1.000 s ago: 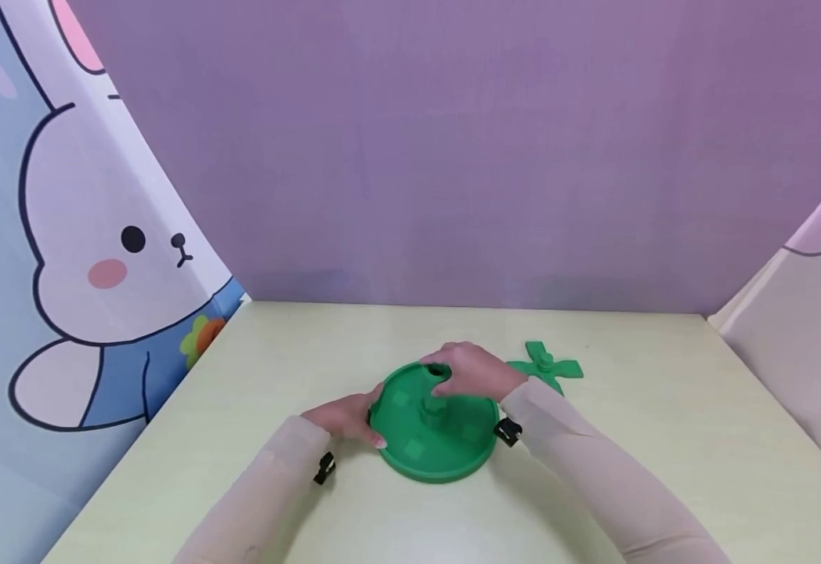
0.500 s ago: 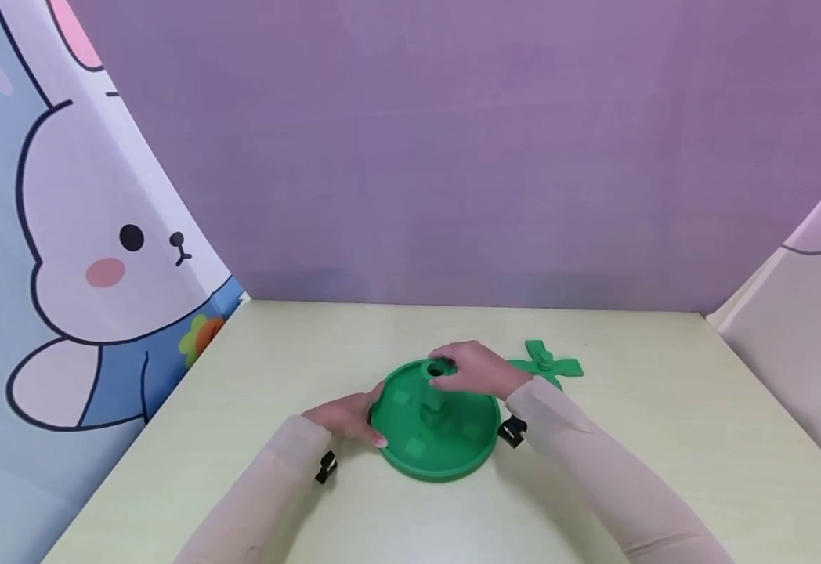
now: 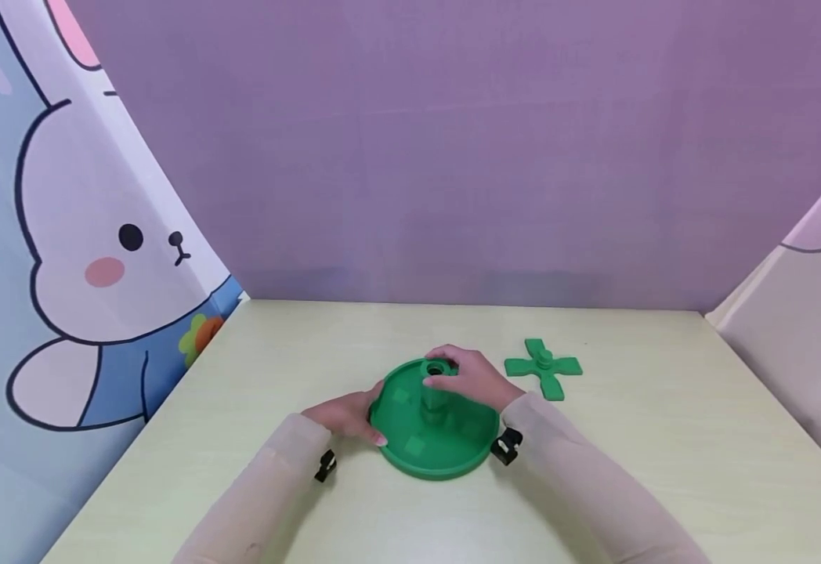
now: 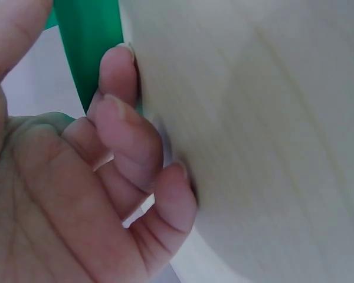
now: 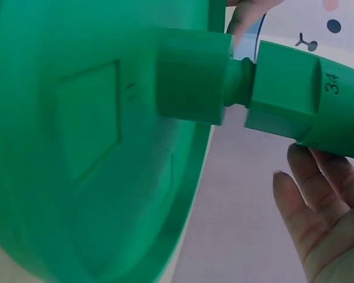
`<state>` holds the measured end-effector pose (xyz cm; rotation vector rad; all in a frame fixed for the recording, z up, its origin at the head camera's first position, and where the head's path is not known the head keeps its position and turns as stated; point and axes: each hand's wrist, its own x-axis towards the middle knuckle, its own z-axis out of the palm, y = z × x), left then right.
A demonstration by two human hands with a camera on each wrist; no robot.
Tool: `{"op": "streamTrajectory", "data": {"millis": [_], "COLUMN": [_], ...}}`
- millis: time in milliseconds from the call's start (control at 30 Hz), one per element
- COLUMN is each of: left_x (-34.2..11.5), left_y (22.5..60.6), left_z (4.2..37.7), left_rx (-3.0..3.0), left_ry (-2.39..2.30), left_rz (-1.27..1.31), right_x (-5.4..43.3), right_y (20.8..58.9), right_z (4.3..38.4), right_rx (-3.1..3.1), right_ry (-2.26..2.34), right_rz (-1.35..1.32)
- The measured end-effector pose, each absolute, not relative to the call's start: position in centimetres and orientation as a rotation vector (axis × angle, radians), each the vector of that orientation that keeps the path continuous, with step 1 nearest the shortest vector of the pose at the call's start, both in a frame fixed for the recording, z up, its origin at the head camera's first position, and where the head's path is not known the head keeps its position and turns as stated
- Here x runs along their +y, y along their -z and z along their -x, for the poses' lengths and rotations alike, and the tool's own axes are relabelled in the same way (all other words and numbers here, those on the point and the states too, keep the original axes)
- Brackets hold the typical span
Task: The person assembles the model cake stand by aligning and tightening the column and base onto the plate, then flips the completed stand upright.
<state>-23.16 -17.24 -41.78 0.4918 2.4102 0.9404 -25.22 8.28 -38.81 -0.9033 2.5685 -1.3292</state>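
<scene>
In the head view, a round green base (image 3: pixel 410 458) with a raised rim lies on the table. My left hand (image 3: pixel 345 415) holds it at its left side; in the left wrist view, curled fingers (image 4: pixel 130 138) stand at the rim and table. My right hand (image 3: pixel 472 380) grips the upper part of a green hollow post (image 3: pixel 433 398), which stands over the middle of the base. In the right wrist view, the post, marked 34, has its narrow neck (image 5: pixel 241 82) at the base's central socket (image 5: pixel 192 76), with part of the neck showing between them.
A flat green cross-shaped piece (image 3: pixel 544 363) with a central knob lies on the table (image 3: pixel 636 423), behind and right of the base. A purple panel (image 3: pixel 453 157) rises at the back edge; a rabbit-print panel (image 3: pixel 100 235) stands on the left.
My right hand has shifted and turned slightly around the post, and its forearm has dropped, uncovering the whole cross-shaped piece. My left hand stays at the base's rim.
</scene>
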Motion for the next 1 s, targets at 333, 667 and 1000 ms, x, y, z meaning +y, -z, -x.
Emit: {"op": "streamTrajectory", "data": {"millis": [333,667,1000], "left_x": [-17.05,-17.28,-17.23], "left_y": [41.36,41.55,41.42], "left_z": [22.82,22.8,22.78], "left_rx": [2.446,2.426,2.44], "left_ry": [-0.865,-0.912,-0.855], "left_rz": [-0.448,-0.443,-0.428], "right_x": [8.8,8.51,8.57], "right_y": [39.63,39.61,39.62], "right_z": [25.07,25.13,25.08], "right_rx": [2.468,2.454,2.476], "right_ry": [1.455,1.485,1.461], "right_rz": [0.935,0.911,0.943]}}
